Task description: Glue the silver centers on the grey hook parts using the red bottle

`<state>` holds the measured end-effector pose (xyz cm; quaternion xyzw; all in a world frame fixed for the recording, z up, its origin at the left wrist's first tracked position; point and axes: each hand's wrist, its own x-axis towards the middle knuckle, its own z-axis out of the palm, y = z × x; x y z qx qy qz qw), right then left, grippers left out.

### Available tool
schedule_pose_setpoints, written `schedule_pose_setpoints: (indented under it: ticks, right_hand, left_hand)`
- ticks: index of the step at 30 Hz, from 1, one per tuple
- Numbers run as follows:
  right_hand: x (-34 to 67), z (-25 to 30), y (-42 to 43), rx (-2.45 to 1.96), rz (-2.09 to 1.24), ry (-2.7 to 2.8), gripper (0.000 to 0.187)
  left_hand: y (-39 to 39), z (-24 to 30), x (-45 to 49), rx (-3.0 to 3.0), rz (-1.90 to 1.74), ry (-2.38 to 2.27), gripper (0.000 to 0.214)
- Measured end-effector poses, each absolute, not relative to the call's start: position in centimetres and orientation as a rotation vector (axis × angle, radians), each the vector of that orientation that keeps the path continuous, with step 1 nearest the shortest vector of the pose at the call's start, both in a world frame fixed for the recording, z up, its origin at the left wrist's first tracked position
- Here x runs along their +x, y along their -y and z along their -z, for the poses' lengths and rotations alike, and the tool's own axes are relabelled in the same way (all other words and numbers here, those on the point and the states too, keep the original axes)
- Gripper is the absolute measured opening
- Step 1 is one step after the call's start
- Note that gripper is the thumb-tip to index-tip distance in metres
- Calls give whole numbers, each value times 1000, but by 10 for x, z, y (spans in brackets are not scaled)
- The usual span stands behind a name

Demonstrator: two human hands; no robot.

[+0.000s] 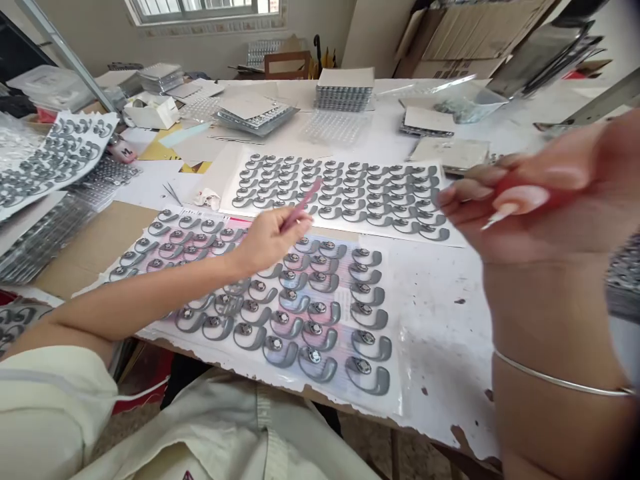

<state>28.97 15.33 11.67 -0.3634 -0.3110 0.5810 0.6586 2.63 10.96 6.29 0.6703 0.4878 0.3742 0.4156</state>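
My left hand (267,241) is closed around a slim pinkish-purple stick-like tool (304,201), its tip pointing up and away. It hovers over the near sheet of grey curved pieces (320,333), each with a round metallic part at one end. At the right, my raised right hand (560,207) is wrapped round a red squeeze bottle (525,199) with a pale, thin nozzle pointing down and left. Most of the bottle is hidden in the palm. Behind my left hand lies a white board (457,233) bearing more rows of the grey pieces.
Tweezers (173,193) and a crumpled tissue (207,198) lie left of the board. Stacked trays (345,90) stand at the back. A tilted sheet of grey pieces (55,160) rests at the left. A small white box (151,112) sits behind it.
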Motion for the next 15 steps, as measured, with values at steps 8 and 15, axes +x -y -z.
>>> schedule_pose_setpoints:
  ticks: [8,15]
  right_hand:
    - [253,-62,-178,-1042,-1546,540,36]
    - [264,-51,-185,-1103,-1511,553,40]
  left_hand:
    - [-168,-37,7,2035,-507,-1384,24]
    - [-183,-16,26,2284,-179,-1331,18]
